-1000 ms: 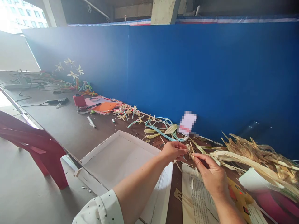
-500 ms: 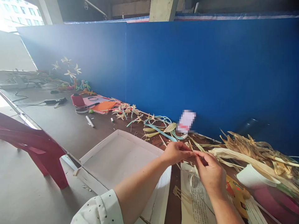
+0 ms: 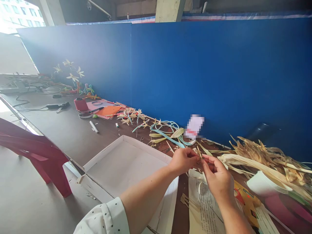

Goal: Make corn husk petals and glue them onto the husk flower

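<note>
My left hand (image 3: 182,160) and my right hand (image 3: 217,177) meet above the brown table (image 3: 60,130), fingertips pinched together on a thin strip of dried husk (image 3: 200,156). Both hands are closed on it. The strip is small and mostly covered by my fingers. Under my right hand lies a printed paper sheet (image 3: 206,208). A pile of dried corn husks (image 3: 263,159) lies just to the right of my hands.
A shallow white cardboard tray (image 3: 122,162) sits left of my hands. Blue and yellow strips (image 3: 168,131), small husk flowers (image 3: 131,115), an orange sheet (image 3: 109,111), a white cup (image 3: 262,184) and a red chair (image 3: 36,152) are around. A blue partition (image 3: 195,71) backs the table.
My hands have shifted slightly up and together on the strip; my right fingers have curled tighter on it. The view has dropped a little.
</note>
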Demonstrator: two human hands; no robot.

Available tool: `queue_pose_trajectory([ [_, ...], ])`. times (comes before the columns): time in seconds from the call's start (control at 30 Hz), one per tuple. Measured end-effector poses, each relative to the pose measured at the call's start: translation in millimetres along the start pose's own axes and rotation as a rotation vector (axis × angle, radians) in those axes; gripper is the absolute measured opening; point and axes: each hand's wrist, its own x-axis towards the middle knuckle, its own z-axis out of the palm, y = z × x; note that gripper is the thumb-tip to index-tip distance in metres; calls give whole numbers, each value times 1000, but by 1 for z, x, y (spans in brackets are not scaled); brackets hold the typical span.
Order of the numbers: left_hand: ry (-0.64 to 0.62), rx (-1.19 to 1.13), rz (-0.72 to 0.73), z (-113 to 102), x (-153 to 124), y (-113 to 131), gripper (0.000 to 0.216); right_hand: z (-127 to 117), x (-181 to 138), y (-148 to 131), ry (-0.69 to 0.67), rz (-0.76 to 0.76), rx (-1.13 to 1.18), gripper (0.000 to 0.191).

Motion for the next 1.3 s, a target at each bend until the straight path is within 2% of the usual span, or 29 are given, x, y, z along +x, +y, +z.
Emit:
queue_pose_trajectory([
  [0.1,45,120,66,-1,1,-4,21,1,2,1,-34,213,214,32],
  [0.2,71,269,160,-2,-1,-4,20,1,4,4,-131,395,340,32],
  [0.3,87,447,300,-3,-5,-1,15,1,4,6,-162,524,498,33],
  [0.47,72,771,535,-3,-12,0,16,2,3,2,-137,590,577,33],
  [0.63,48,963,671,-4,-14,1,25,3,4,-3,-122,665,698,29],
  [0.87,-38,1065,717,-14,-14,11,24,5,6,-5,-100,719,885,32],
  [1.03,-78,1088,769,-16,-15,13,25,4,7,0,-80,736,932,33],
  [1.2,-75,1089,799,-16,-14,10,25,1,7,2,-122,751,952,30],
  [1.3,-116,1067,807,-17,-12,9,26,-2,7,3,-154,780,993,29],
])
